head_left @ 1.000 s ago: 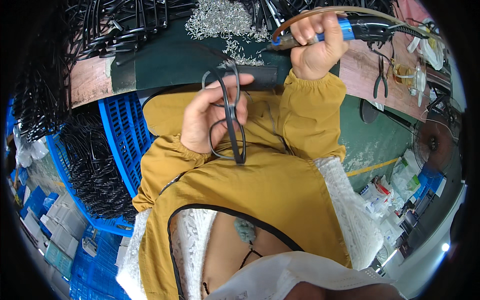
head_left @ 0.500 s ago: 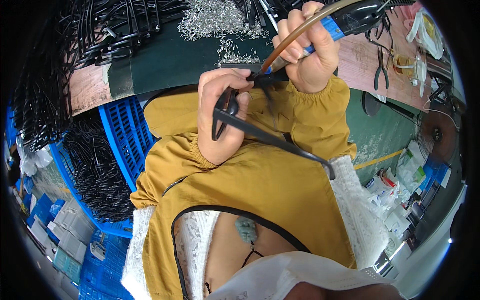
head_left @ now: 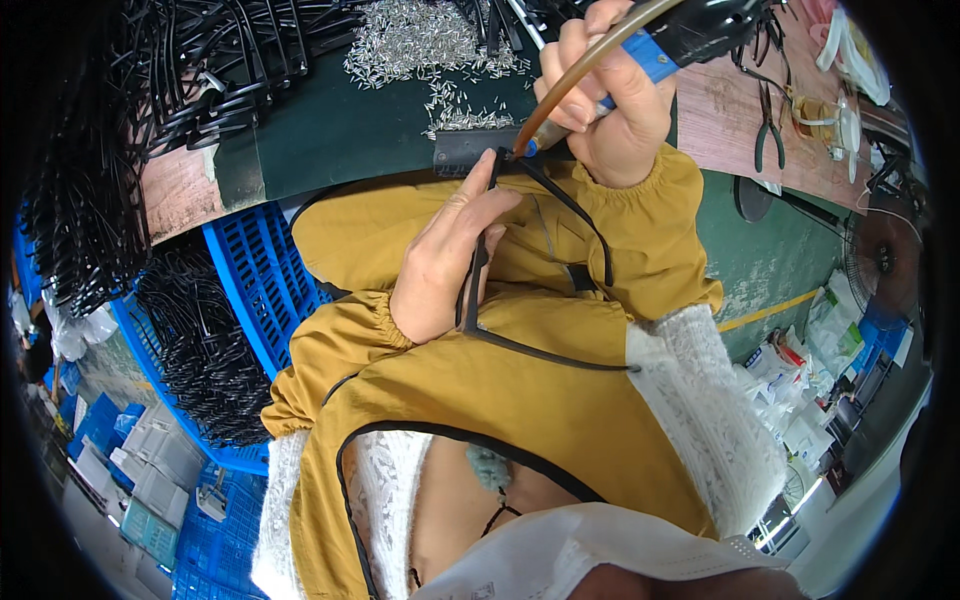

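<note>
My left hand holds a black eyeglass frame by its front, fingers stretched along it and thumb side partly hidden. One temple reaches right across my apron, and the other temple hangs down from the upper hinge. In my closed right hand is a power screwdriver with a blue and black body. A brown hose curves in front of it. The driver's tip is at the frame's upper hinge, above a small dark block at the bench edge; the exact contact is too small to tell.
Small silver screws lie heaped on the dark green mat. Black temples are piled at the far left. Below them, a blue basket holds more black frames. Pliers and a fan are at the right.
The eyeglass frame has turned in my left hand, so its front is seen edge-on and both temples show. My left fingers have straightened. The screwdriver remains near the hinge.
</note>
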`<state>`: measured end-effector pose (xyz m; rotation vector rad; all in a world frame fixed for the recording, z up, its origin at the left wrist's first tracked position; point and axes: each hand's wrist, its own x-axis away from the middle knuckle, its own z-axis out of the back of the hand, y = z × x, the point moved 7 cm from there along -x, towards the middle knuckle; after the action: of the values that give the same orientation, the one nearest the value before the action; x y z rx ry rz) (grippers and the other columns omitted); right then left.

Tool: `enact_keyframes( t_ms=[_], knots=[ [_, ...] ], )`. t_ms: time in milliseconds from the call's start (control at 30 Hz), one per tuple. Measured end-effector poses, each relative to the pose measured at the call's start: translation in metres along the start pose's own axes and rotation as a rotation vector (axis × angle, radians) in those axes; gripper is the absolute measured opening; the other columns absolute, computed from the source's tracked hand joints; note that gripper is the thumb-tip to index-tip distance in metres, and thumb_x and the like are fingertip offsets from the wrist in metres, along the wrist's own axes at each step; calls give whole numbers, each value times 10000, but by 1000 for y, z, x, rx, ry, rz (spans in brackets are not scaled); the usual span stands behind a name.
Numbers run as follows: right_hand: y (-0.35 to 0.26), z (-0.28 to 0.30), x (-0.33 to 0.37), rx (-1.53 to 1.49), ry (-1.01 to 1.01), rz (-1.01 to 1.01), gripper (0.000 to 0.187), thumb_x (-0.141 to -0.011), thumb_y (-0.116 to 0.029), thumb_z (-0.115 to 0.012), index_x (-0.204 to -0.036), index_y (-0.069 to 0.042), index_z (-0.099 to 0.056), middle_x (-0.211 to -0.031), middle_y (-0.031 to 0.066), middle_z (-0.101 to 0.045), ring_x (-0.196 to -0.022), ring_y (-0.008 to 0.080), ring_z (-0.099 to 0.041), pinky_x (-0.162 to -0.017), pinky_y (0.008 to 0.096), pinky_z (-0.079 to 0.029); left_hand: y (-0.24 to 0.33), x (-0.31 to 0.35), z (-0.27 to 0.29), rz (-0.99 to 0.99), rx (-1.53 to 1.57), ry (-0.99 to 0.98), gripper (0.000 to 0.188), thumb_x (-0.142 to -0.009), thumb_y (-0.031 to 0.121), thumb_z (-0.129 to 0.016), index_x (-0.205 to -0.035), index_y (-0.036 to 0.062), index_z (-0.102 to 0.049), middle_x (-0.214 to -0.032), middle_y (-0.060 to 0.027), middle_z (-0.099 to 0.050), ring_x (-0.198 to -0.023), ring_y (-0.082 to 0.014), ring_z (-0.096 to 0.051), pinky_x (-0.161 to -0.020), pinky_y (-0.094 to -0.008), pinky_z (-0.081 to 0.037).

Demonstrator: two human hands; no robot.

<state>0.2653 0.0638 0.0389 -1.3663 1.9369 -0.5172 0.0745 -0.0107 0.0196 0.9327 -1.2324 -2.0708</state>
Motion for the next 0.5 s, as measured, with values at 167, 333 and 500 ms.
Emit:
enact_keyframes(
  t_ms=[167, 333, 500],
  knots=[
    [-2, 3, 1, 22, 63, 58, 208, -968, -102, -675, -1068, -48, -500, -660, 34, -437, -502, 117, -414, -432, 250, -327, -9, 4, -1, 4, 13, 54, 446, -797, -200, -601, -1190, 8, -624, -1357, -362, -583, -1132, -429, -684, -868, -382, -570],
    [5, 5, 5, 95, 123, -8, 170, -980, -105, -666, -1037, -34, -523, -665, 40, -472, -493, 119, -436, -435, 253, -329, -14, 7, -3, -57, 13, 134, 401, -774, -196, -591, -1122, -3, -638, -1271, -349, -642, -1029, -408, -722, -829, -375, -578],
    [14, 10, 2, 64, 138, -98, 134, -992, -106, -648, -986, -18, -547, -632, 28, -473, -484, 112, -452, -441, 249, -325, -12, 5, -3, -157, 5, 162, 389, -753, -197, -595, -1095, -18, -644, -1178, -338, -685, -1021, -413, -731, -817, -387, -582]
  ],
)
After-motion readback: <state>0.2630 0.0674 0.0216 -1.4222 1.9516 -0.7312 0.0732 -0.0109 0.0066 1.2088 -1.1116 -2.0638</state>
